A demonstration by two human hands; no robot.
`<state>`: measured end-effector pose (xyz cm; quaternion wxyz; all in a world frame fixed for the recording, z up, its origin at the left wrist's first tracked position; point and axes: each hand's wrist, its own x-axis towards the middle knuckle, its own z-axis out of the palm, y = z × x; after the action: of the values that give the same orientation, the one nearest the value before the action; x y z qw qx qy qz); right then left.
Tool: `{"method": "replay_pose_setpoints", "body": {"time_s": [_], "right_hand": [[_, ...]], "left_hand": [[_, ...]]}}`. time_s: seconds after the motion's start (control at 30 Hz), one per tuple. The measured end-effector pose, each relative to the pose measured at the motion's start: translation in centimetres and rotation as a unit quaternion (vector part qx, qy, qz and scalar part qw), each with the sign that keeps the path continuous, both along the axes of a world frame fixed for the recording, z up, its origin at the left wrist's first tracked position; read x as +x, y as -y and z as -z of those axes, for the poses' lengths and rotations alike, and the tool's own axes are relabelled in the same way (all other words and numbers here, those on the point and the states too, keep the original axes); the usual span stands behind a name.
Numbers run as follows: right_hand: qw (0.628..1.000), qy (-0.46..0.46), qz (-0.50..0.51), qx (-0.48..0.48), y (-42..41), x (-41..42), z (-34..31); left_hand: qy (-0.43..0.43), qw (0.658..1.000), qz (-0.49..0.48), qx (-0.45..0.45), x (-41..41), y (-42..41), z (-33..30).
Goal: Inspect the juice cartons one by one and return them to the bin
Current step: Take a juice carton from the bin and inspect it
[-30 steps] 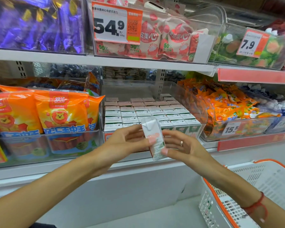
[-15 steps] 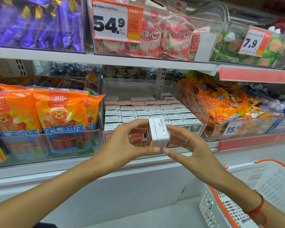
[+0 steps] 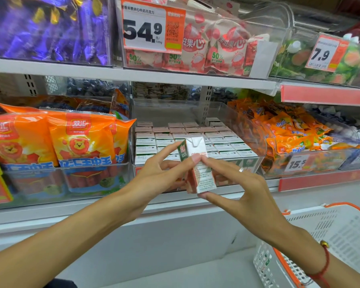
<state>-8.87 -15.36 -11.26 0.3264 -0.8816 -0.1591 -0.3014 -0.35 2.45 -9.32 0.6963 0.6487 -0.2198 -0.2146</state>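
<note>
Now both the left hand [image 3: 154, 175] and the right hand [image 3: 243, 190] pinch one juice carton [image 3: 197, 165], upright, just before the clear bin [image 3: 256, 129].

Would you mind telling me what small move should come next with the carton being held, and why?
Probably lower the juice carton back into a gap in the front row of the clear bin. Both hands, left hand and right hand, pinch it in front of the bin, its printed side panel and folded top facing the camera, so the inspection looks nearly complete.
</note>
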Motion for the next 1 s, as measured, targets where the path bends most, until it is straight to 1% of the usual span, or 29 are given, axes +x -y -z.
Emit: {"method": "replay_pose_setpoints", "body": {"time_s": [0.1, 0.17, 0.23, 0.3, 0.37, 0.43, 0.5, 0.63, 0.77, 0.9, 1.0], "right_hand": [[0.991, -0.046, 0.017, 0.121, -0.2, 0.0, -0.2], [0.977, -0.078, 0.013, 0.196, -0.3, 0.1, -0.3], [0.961, -0.107, 0.001, 0.255, -0.3, 0.2, -0.6], [0.945, -0.133, -0.008, 0.298, -0.3, 0.2, -1.0], [0.931, -0.158, -0.016, 0.327, -0.5, 0.2, -1.6], [0.922, -0.174, -0.005, 0.345, -0.7, 0.2, -2.0], [0.915, -0.190, 0.019, 0.354, -0.9, 0.3, -2.4], [0.897, -0.218, 0.057, 0.381, -0.9, 0.2, -2.3], [0.891, -0.227, 0.070, 0.386, -0.8, 0.1, -2.2], [0.894, -0.226, 0.071, 0.381, -0.7, 0.2, -2.3], [0.890, -0.252, 0.031, 0.378, -0.4, 0.0, -2.4]], "left_hand": [[-0.025, 0.999, 0.037, -0.002, 0.0, -0.1, 0.0], [-0.067, 0.996, 0.063, -0.011, -0.1, 0.0, 0.1], [-0.119, 0.990, 0.067, -0.029, -0.2, 0.2, 0.3], [-0.191, 0.978, 0.042, -0.069, 0.0, 0.2, 0.2], [-0.268, 0.958, 0.019, -0.104, 0.5, 0.1, -0.3], [-0.321, 0.941, 0.016, -0.102, 0.9, -0.2, -0.9], [-0.347, 0.935, 0.024, -0.066, 1.1, -0.4, -1.1], [-0.338, 0.939, 0.062, 0.004, 1.0, -0.4, -0.3], [-0.320, 0.944, 0.076, 0.039, 1.3, -0.5, 0.2], [-0.310, 0.947, 0.072, 0.047, 1.4, -0.5, 0.2], [-0.267, 0.962, 0.048, 0.009, 1.5, -0.7, -0.3]]}}
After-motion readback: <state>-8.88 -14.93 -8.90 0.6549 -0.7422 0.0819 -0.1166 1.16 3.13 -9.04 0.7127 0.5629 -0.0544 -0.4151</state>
